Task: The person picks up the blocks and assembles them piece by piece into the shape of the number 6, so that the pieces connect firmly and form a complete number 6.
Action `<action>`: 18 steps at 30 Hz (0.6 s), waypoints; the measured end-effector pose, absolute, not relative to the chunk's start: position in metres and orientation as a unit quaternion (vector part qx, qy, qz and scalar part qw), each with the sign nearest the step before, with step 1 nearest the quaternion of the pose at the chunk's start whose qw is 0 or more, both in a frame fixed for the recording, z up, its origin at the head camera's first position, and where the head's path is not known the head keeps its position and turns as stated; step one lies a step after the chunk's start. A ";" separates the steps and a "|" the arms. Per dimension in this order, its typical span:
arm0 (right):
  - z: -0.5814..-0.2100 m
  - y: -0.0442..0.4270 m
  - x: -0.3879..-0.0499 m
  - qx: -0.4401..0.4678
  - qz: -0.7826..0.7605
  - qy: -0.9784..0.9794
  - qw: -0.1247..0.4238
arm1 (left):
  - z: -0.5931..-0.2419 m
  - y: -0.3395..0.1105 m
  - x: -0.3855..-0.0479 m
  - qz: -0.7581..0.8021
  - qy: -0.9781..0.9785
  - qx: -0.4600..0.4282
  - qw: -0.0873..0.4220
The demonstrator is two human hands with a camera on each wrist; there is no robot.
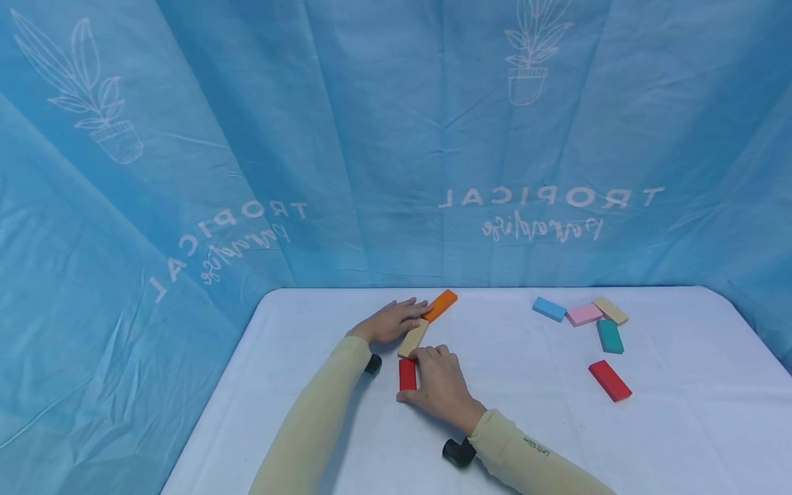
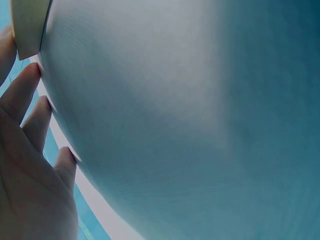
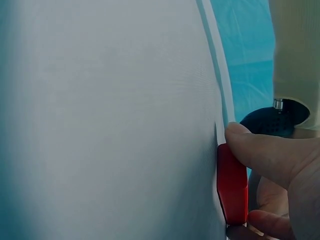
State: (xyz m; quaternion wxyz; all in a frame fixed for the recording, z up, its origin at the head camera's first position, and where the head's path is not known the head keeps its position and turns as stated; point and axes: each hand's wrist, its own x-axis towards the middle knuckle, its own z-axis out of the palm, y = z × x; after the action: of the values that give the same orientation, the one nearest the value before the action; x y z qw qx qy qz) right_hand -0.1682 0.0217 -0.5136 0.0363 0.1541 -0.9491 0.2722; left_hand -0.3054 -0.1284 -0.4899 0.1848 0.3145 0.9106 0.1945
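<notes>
Three flat blocks lie end to end in a slanting line on the white table: an orange block (image 1: pixel 441 304) farthest off, a plain wood-coloured block (image 1: pixel 413 338) in the middle, and a red block (image 1: pixel 407 375) nearest. My left hand (image 1: pixel 391 322) lies beside the line with fingers extended, touching where the orange and wood-coloured blocks meet. My right hand (image 1: pixel 443 386) grips the red block by its two ends, thumb at the near end and fingers at the far end. In the right wrist view the red block (image 3: pixel 233 185) sits between thumb and fingers.
Off to the right lie a blue block (image 1: pixel 548 309), a pink block (image 1: pixel 584 315), a wood-coloured block (image 1: pixel 610 311), a green block (image 1: pixel 610 337) and another red block (image 1: pixel 610 381). A blue printed curtain (image 1: pixel 383 172) hangs behind and to the left of the table (image 1: pixel 513 405).
</notes>
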 end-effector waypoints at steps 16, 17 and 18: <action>-0.499 0.050 -0.155 0.143 0.299 -0.943 0.021 | -0.493 -0.128 -0.305 0.193 0.916 0.302 0.183; -0.498 0.053 -0.154 0.144 0.297 -0.944 0.024 | -0.493 -0.128 -0.305 0.193 0.916 0.302 0.183; -0.497 0.057 -0.154 0.143 0.295 -0.944 0.026 | -0.493 -0.128 -0.305 0.192 0.916 0.302 0.183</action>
State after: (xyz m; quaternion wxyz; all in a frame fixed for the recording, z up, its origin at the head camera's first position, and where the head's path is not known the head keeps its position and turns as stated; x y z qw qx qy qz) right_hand -0.1535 0.0565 -0.4969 0.0264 0.1428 -0.9445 0.2947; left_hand -0.3053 -0.1278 -0.4927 0.1826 0.3023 0.9157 0.1920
